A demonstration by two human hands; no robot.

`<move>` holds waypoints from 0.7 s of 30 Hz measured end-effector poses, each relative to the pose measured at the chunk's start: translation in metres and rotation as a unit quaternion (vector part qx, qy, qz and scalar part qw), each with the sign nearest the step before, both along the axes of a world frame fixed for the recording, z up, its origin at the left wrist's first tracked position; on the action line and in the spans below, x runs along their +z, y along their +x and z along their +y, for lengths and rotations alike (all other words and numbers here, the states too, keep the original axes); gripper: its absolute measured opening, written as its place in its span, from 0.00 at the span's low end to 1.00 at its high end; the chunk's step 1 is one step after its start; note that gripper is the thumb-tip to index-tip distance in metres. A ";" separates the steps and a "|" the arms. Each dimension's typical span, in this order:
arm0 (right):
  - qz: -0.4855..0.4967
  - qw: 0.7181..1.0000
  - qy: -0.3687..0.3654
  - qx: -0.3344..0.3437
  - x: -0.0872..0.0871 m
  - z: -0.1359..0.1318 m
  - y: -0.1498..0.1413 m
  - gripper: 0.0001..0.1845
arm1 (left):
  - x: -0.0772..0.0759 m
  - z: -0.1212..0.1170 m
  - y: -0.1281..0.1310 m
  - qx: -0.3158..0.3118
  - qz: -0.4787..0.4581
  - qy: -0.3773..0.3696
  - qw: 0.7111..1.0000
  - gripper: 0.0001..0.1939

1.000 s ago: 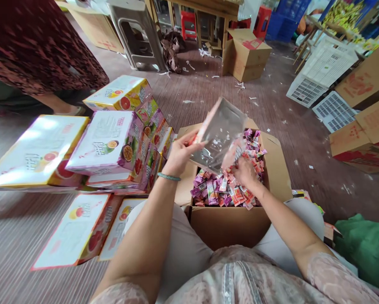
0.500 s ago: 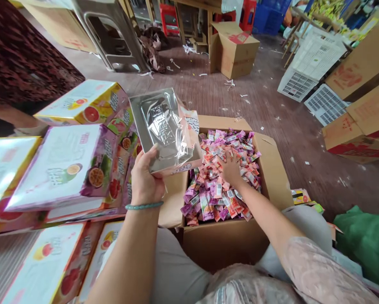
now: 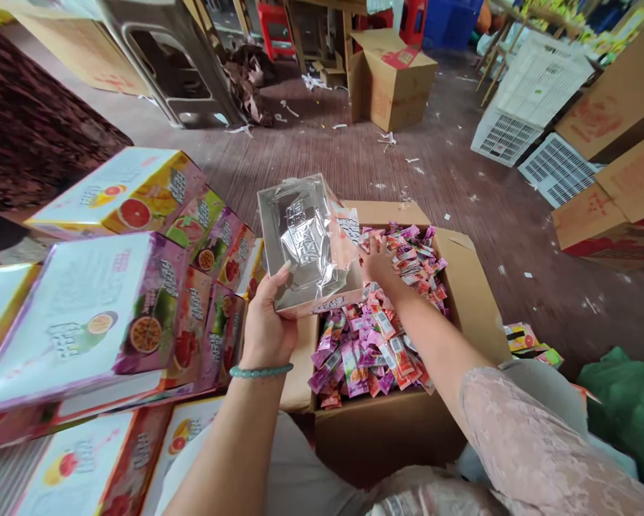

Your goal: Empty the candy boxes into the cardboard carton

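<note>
My left hand [image 3: 268, 326] grips the near edge of an open box with a shiny silver lining [image 3: 305, 244], held tilted over the left rim of a brown carton [image 3: 386, 423]. The carton is heaped with pink, purple and red candy sachets [image 3: 376, 337]. My right hand [image 3: 379, 261] rests palm down on the sachets at the far left of the heap, right beside the silver-lined box. Its fingers are partly hidden among the sachets and behind the box.
Stacks of printed fruit-picture boxes [image 3: 107, 301] fill the left. Another person's dark patterned clothing [image 3: 36, 136] is at far left. Cardboard cartons [image 3: 391, 79], white plastic crates [image 3: 521, 107], a metal stool [image 3: 176, 64] and a green bag [image 3: 628, 408] stand around on the littered floor.
The silver-lined box swung from over the carton to its left side and now tilts back toward it. My right hand slid across the sachets to the far left, next to the box.
</note>
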State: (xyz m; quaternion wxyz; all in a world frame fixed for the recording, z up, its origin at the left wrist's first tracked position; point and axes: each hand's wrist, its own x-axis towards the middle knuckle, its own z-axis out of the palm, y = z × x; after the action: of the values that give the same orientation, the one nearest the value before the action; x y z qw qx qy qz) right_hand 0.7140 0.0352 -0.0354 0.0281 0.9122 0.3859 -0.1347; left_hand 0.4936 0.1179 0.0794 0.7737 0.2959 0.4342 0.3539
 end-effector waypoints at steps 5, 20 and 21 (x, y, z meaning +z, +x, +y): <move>0.053 0.996 0.036 0.058 0.027 -0.053 -0.021 0.43 | 0.004 -0.006 0.008 -0.030 -0.017 -0.030 0.999 0.08; 0.331 0.652 0.641 -0.233 0.142 -0.213 -0.129 0.42 | 0.024 -0.093 0.010 -0.417 -0.210 0.092 0.880 0.44; 0.279 0.700 0.618 -0.224 0.150 -0.227 -0.129 0.42 | 0.023 -0.100 0.008 -0.434 -0.220 0.108 0.867 0.44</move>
State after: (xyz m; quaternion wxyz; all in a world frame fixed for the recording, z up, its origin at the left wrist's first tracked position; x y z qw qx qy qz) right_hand 0.5850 -0.1913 0.1148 -0.6823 0.7045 0.1568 -0.1166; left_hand 0.5018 0.0179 0.1026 0.8880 0.4506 0.0395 0.0826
